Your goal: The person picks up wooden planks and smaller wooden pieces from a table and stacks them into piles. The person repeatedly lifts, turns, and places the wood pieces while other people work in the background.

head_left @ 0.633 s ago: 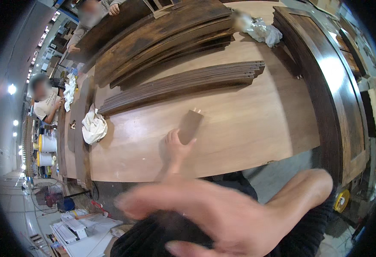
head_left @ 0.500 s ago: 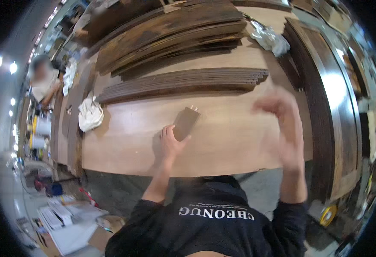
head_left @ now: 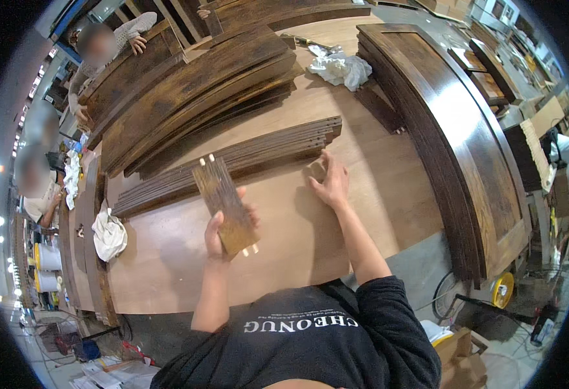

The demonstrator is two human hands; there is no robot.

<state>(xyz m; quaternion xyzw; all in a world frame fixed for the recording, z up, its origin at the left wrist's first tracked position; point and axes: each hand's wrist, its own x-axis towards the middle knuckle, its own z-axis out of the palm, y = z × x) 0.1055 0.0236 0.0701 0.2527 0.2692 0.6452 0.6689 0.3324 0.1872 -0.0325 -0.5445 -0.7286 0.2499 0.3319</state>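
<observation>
In my left hand point(head_left: 214, 243) is a short dark-brown wooden board point(head_left: 226, 204), held up over the table with fingers round its long edges. Pale dowels stick out of both its ends, and its upper face looks grained and mottled. My right hand point(head_left: 332, 183) has its fingers apart and slightly bent, with nothing in it. Its fingertips are close to the right end of a stack of long narrow dark rails point(head_left: 245, 152); whether they touch it, I cannot tell. These rails lie across the light wooden tabletop point(head_left: 284, 259).
Wide dark panels point(head_left: 213, 91) are stacked behind the rails. Tall framed panels point(head_left: 440, 142) stand along the right side. Crumpled white wrapping point(head_left: 341, 70) lies at the back, a white cloth point(head_left: 109, 235) at the left. A person point(head_left: 103, 58) leans over panels at the far left.
My left hand has lifted and turned the short board, now showing its mottled face. My right hand has come down and inward to the rail ends. The view has shifted.
</observation>
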